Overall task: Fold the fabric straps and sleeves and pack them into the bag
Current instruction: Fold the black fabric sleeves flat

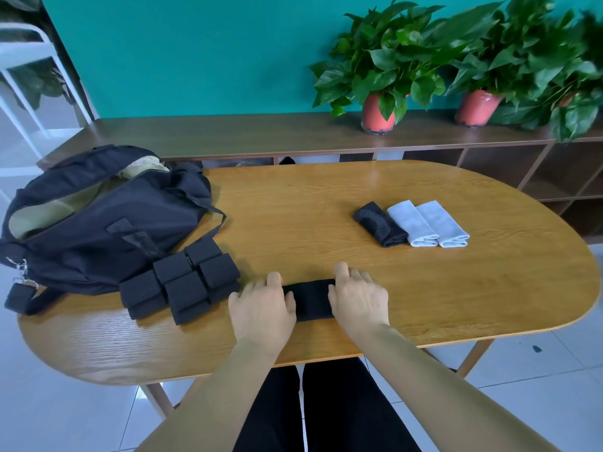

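A black fabric sleeve [311, 299] lies flat near the table's front edge. My left hand [261, 308] presses on its left end and my right hand [359, 298] on its right end, fingers spread. Several folded black straps [182, 285] are stacked to the left, against the open black bag [98, 223], whose tan lining shows. Farther right on the table lie a folded black sleeve [380, 228] and two folded white sleeves [412, 226] [443, 228], side by side.
The oval wooden table [424, 288] stands before a low wooden shelf [261, 135] bearing potted plants in red pots [378, 115] [476, 107]. The bag's shoulder strap pad [19, 296] hangs at the table's left edge. A white chair frame [29, 76] stands far left.
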